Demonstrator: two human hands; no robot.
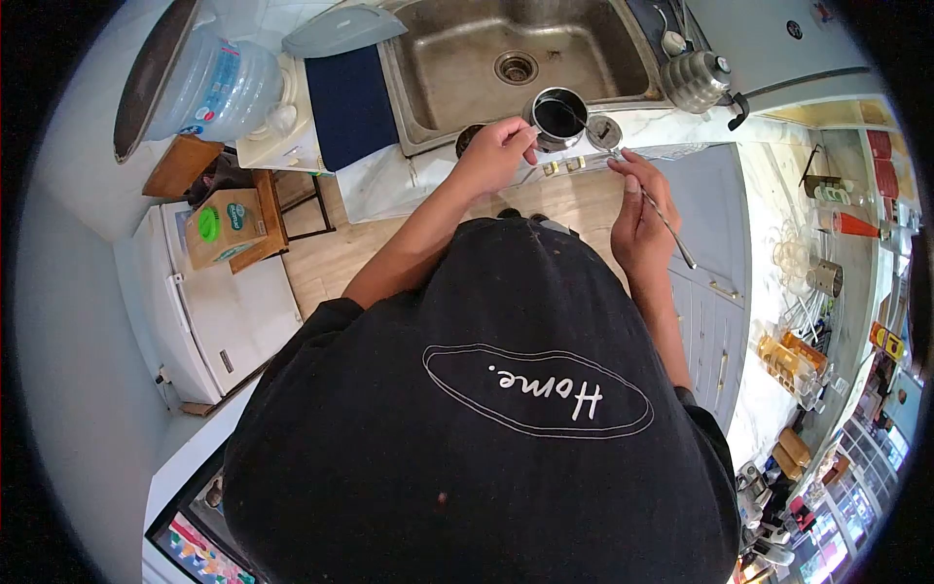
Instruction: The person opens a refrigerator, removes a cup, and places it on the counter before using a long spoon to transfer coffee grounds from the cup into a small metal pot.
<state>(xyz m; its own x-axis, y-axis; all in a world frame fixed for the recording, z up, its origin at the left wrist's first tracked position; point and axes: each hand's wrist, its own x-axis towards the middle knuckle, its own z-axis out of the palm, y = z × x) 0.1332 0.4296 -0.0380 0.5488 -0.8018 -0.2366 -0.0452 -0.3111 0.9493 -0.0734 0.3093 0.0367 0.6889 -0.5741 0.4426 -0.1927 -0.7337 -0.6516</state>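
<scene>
My left hand (pixel 493 154) has its fingers closed round the handle of a metal pitcher (pixel 559 115) at the sink's front edge. Dark contents show inside the pitcher. In my right hand (pixel 642 209) is a long, thin metal bar spoon (pixel 671 229), pinched between thumb and fingers, its lower shaft slanting down to the right. Close to the fingertips of my right hand, a small round metal item (pixel 603 132) rests on the counter just right of the pitcher. A dark round object (pixel 468 140) is partly hidden behind my left hand.
Beyond the pitcher lies a metal sink (pixel 457 73). A steel kettle (pixel 695 82) stands at its right corner. Left of the sink are a dark blue cloth (pixel 350 107) and a large water bottle (pixel 229 88). Bottles and glasses line the right-hand counter (pixel 764 224).
</scene>
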